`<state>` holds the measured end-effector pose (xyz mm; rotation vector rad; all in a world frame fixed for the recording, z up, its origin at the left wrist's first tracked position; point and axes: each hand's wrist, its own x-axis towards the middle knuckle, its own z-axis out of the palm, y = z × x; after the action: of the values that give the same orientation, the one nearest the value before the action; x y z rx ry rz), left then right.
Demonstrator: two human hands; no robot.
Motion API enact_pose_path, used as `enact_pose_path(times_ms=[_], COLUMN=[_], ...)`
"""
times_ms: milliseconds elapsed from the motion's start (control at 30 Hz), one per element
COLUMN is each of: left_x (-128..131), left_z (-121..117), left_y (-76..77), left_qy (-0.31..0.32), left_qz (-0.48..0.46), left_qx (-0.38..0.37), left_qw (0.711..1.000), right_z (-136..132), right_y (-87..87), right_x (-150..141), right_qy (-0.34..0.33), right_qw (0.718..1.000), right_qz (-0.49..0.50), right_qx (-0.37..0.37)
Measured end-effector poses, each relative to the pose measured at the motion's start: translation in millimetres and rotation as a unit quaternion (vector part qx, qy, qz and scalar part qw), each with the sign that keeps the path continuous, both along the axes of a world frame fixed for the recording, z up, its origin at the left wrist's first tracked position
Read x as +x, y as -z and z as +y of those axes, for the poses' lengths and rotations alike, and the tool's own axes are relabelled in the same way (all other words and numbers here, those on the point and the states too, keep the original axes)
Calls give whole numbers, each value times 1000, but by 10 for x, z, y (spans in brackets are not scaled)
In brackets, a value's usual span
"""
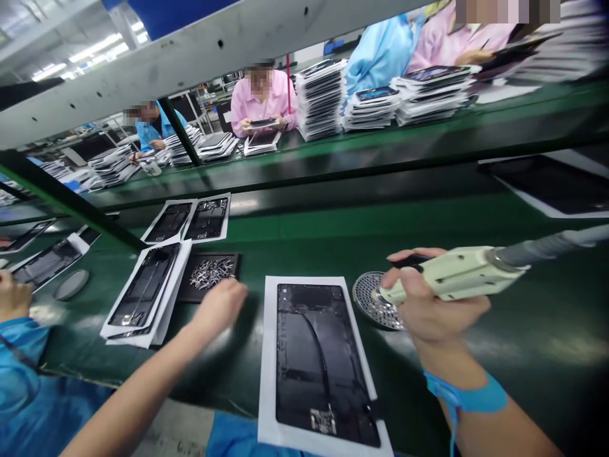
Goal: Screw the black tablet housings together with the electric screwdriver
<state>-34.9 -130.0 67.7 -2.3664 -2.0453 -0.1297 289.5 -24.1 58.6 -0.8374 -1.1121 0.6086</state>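
My right hand (431, 304) is wrapped round a pale green electric screwdriver (464, 273) with a black lever and a grey cable. The screwdriver's front end points down at a round metal plate full of small holes (373, 295). My left hand (221, 308) is closed at the near right edge of a dark tray (190, 295) heaped with small metal parts (212, 273). Whatever its fingers pinch, if anything, is hidden. Between my hands, an opened black tablet housing (309, 343) lies on white sheets, a dark cable curving across it and bare metal parts at its near end.
Left of the tray stands a stack of tablet housings (147, 285) on white sheets. Two more housings (207, 219) lie behind it. A dark panel (556, 184) rests at far right. A co-worker's hand (14, 295) is at far left. A raised green shelf (266, 165) carries stacks before several people.
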Motion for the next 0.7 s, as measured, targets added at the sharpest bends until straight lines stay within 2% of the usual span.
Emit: enact_pose_path(times_ms=[67,133,233,433,567,700], left_x=[-279,-429,-463,-408,-503,-667], left_z=[233,384,488,636,734,667], left_y=[-67,-78,-52,-65,-125,-264], left_qy=[-93,-129,-143,-142,-148,-174], left_qz=[62,97,118,147,92,-61], left_qx=[-28,-77,-127,-168,-175,-134], left_qw=[993,984,974,964,969,974], right_z=[-10,-15,-10,-6,-2,8], right_y=[2,4,11,14,33,28], right_x=[-5,-6,-2,13,23,31], right_qy=[-7,-7,-2,-3,-3,-5], right_qw=[1000,1000,1000,1000,999,1000], right_qz=[-6,-10,-8,-23,-33,-26], right_qx=[-1,1,7,9,2,9])
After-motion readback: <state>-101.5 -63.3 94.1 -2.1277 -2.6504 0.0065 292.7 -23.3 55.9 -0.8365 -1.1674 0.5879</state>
